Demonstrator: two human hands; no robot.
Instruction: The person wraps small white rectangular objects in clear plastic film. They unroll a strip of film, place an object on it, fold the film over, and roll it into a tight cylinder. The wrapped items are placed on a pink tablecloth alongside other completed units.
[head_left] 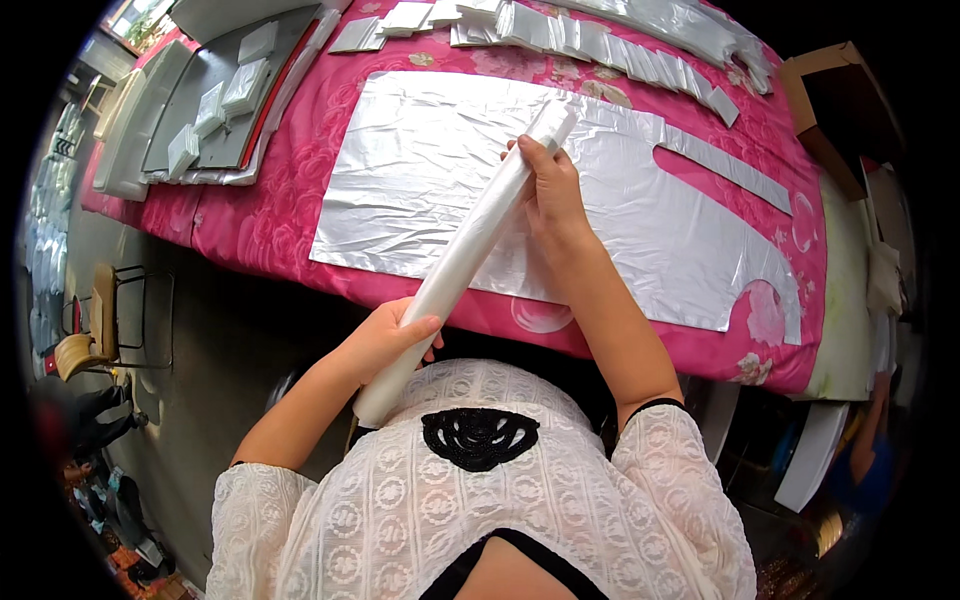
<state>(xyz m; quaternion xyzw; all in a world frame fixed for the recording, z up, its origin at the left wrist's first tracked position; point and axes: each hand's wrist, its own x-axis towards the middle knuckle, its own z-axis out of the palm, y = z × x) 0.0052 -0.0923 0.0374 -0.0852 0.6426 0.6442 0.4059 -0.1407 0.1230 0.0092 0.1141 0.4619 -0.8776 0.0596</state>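
The left hand [388, 338] is closed around the lower part of a long white roll of thin plastic film [465, 253], thumb lying across the top of it and fingers wrapped underneath. The right hand [548, 188] is clamped on the same roll near its upper end, fingers curled over the far side. The roll runs on a slant between the two grips: its lower end sticks out past the left hand, just above the white lace blouse [480, 500], and its upper end pokes out beyond the right hand's fingers. It is held in the air, above the table edge rather than lying on it.

Under the upper half of the roll, a flat sheet of clear plastic [420, 180], cut with a curved notch at its right end, lies spread on the pink flowered tablecloth [260, 215]. Along the far edge sit rows of folded plastic pieces [600, 40]. At far left, small white folded packets [225, 95] rest on what seems to be a grey board.
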